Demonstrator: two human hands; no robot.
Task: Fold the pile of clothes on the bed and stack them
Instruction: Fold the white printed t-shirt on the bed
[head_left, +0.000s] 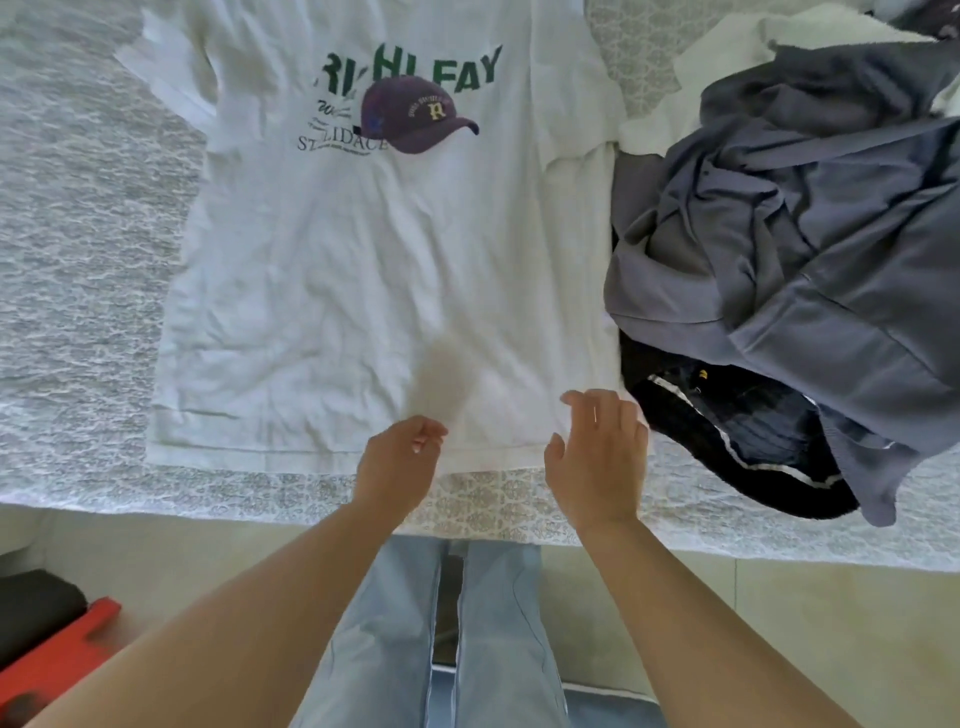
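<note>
Head view: white printed T-shirt (374, 270) lies flat, face up, on the patterned bed cover (78, 208), hem just beyond both hands. Left hand (397, 462) over the hem, fingers loosely curled, holding nothing. Right hand (597, 457) relaxed, fingers spread. Unfolded pile, grey-blue garment (810, 218) topmost, right of right hand.
</note>
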